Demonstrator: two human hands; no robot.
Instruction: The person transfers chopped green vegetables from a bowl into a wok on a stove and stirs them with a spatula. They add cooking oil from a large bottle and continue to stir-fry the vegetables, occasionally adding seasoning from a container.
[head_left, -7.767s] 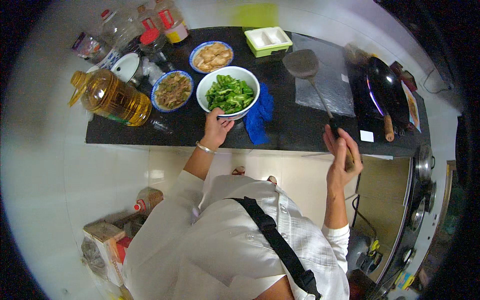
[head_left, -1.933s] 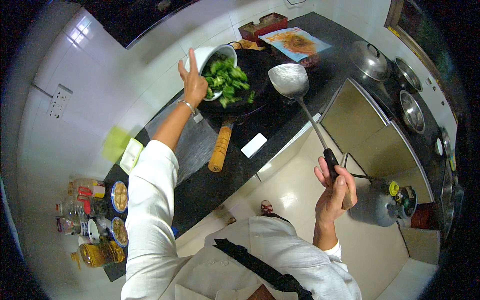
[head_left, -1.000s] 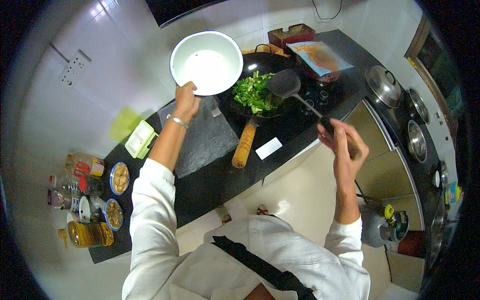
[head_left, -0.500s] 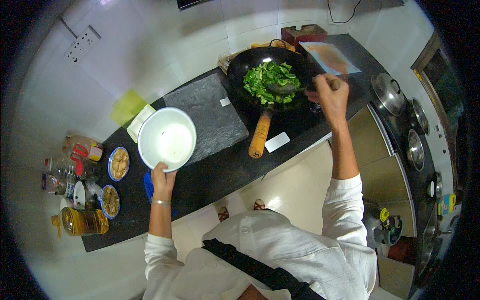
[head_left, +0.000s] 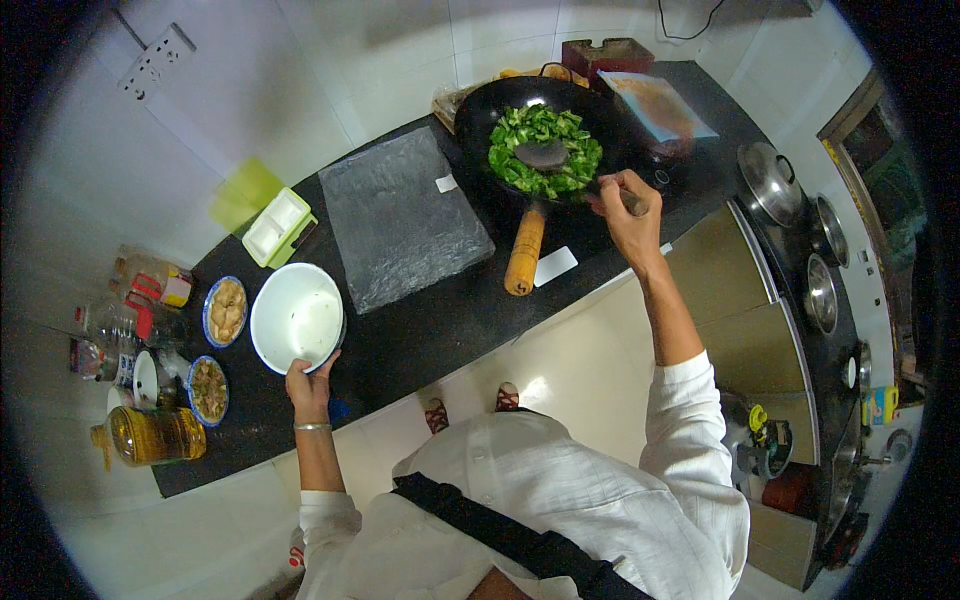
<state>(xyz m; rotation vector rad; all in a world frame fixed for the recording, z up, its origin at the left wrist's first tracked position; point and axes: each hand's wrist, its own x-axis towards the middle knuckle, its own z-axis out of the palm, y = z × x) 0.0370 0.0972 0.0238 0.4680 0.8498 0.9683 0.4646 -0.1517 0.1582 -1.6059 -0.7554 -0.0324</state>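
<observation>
The white bowl (head_left: pixel 297 317) has come down since a moment ago: it was held up in the air, and now it sits on the black bench (head_left: pixel 420 335) at the left, empty. My left hand (head_left: pixel 311 388) holds its near rim, fingers curled around the edge. My right hand (head_left: pixel 628 205) has stayed at the pan, fingers closed tight on the handle of the ladle (head_left: pixel 543 155).

The greens (head_left: pixel 545 150) are all in the black pan (head_left: pixel 545 130) at the far right of the bench, and the scoop of the ladle lies on top of them. The pan's wooden handle (head_left: pixel 524 250) points toward me.

Between the bowl and the pan lies a grey board (head_left: pixel 400 220). Left of the bowl are two small dishes of food (head_left: pixel 226 310), a big bottle of oil (head_left: pixel 152 435) and some small bottles (head_left: pixel 120 320).

I think the pouring part is done, since the bowl is empty. The greens look bright and raw, so the stirring and cooking is just starting. The two small dishes are full and untouched.
</observation>
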